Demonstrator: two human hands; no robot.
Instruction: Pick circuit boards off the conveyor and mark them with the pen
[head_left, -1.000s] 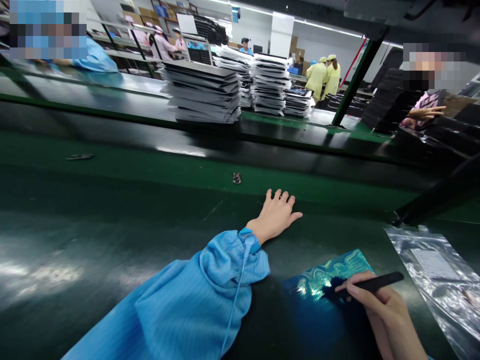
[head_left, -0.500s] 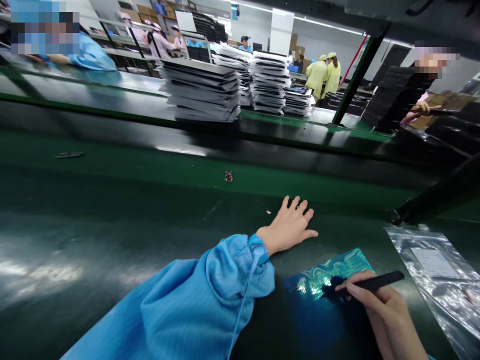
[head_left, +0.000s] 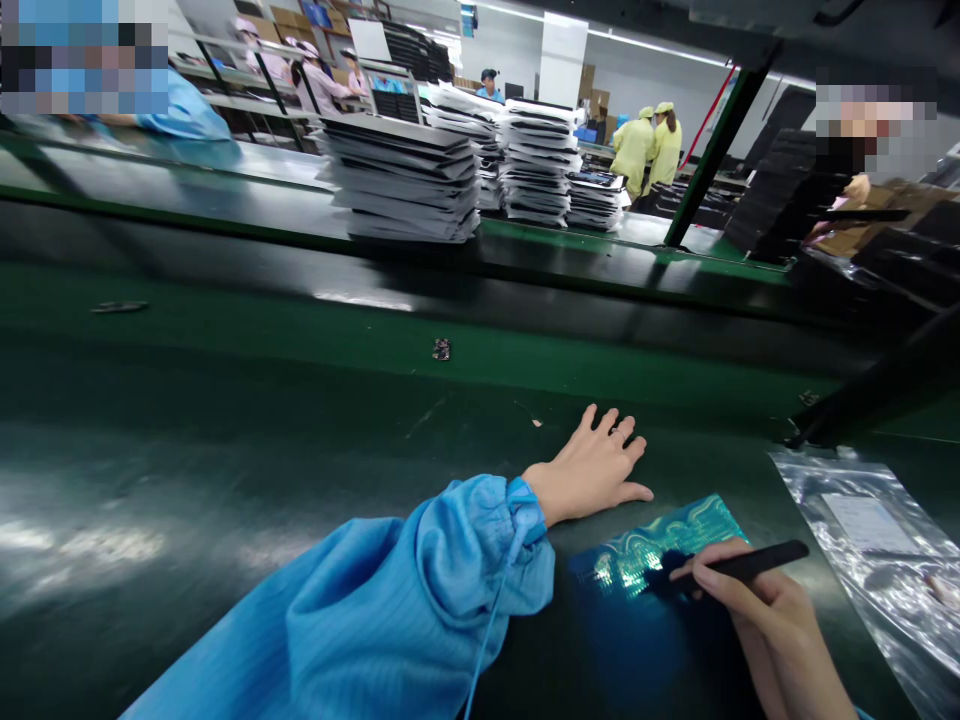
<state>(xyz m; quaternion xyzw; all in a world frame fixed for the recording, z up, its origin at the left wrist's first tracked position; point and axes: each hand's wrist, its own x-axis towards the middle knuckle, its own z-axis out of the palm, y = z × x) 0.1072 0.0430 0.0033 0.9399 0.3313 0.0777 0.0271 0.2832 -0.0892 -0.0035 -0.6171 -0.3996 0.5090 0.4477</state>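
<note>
My left hand (head_left: 589,470) lies palm down on the dark work surface, its fingers spread and nothing in it. A blue sleeve (head_left: 405,580) and a wrist strap with a blue cord (head_left: 499,600) cover that arm. Low on the right, my right hand (head_left: 772,610) is closed around black tweezers (head_left: 761,563), held like a pen. Their tip points left over a shiny blue-green sheet (head_left: 675,530) with rows of small marks. What the tip touches is lost in a dark patch.
A clear plastic bag (head_left: 877,560) with a white label lies at the right. On the green strip ahead sit a small circuit part (head_left: 442,349), another part (head_left: 808,397) and a thin dark piece (head_left: 120,307). Stacked flat panels (head_left: 409,185) and co-workers stand beyond.
My left hand has shifted slightly right and toward me. The small parts on the green strip have slid left, and another shows at the right. My right hand stays still.
</note>
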